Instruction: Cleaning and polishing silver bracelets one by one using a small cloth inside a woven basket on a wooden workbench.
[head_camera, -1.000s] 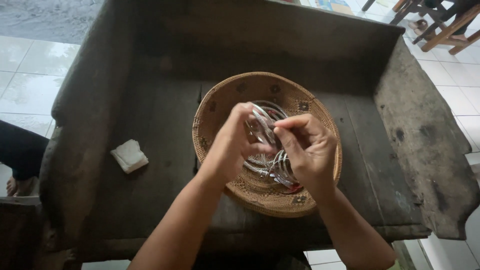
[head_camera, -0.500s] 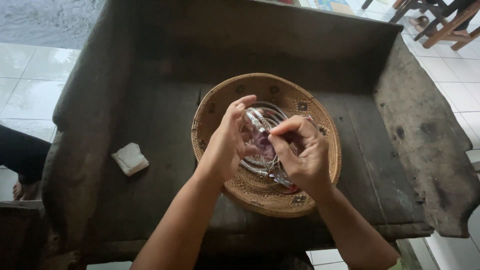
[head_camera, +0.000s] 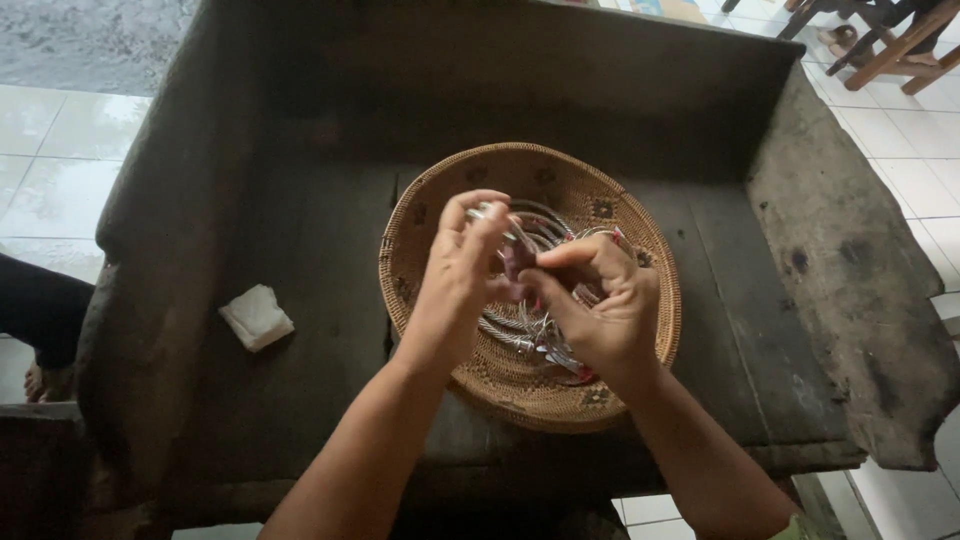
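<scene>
A round woven basket (head_camera: 440, 195) sits on a dark wooden bench and holds several silver bangles (head_camera: 520, 335). My left hand (head_camera: 455, 285) pinches one silver bangle (head_camera: 487, 212) by its rim above the basket. My right hand (head_camera: 600, 305) meets it from the right, fingertips closed on a small purplish piece (head_camera: 518, 258) pressed against the bangle. Both hands hide the middle of the basket.
A folded white cloth (head_camera: 256, 316) lies on the bench (head_camera: 300, 250) left of the basket. The bench has raised worn sides (head_camera: 850, 270). White floor tiles surround it; another person's dark-clad leg (head_camera: 40, 310) is at the left, wooden chair legs (head_camera: 900, 45) at the top right.
My hands have drawn closer together and the left hand has risen slightly, tilting the bangle more upright. My right fingertips now press the purplish piece against it.
</scene>
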